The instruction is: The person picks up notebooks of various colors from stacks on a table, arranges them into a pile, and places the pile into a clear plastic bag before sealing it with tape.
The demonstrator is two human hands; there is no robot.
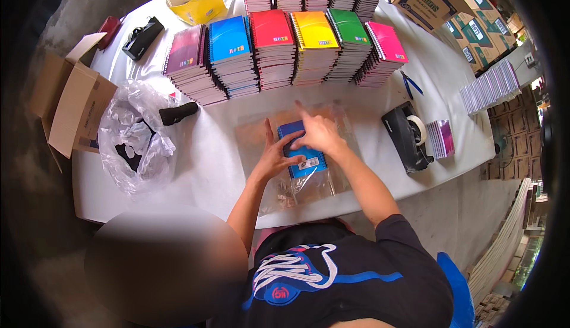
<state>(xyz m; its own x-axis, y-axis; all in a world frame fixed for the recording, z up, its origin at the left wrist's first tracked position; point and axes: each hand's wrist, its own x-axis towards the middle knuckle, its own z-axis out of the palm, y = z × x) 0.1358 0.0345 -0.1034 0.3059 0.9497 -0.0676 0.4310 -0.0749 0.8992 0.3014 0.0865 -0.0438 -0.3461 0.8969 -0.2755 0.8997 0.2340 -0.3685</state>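
Note:
A blue spiral notebook (306,160) lies on sheets of clear plastic (267,188) in front of me, with a white label near its lower end. From the left, my left hand (275,157) meets the notebook, its thumb reaching over the cover and its fingers spread. My right hand (319,133) rests over the notebook's upper right part, index finger stretched out past the top edge. Whether either hand pinches the thin plastic is hard to see. Part of the cover is hidden under the hands.
Stacks of coloured notebooks (273,60) stand beyond my hands. At right are a tape dispenser (407,138), blue-handled pliers (409,84) and small notebooks (440,139). A crumpled plastic bag (136,144) and open carton (80,105) sit at left; a yellow container (199,7) stands farther back.

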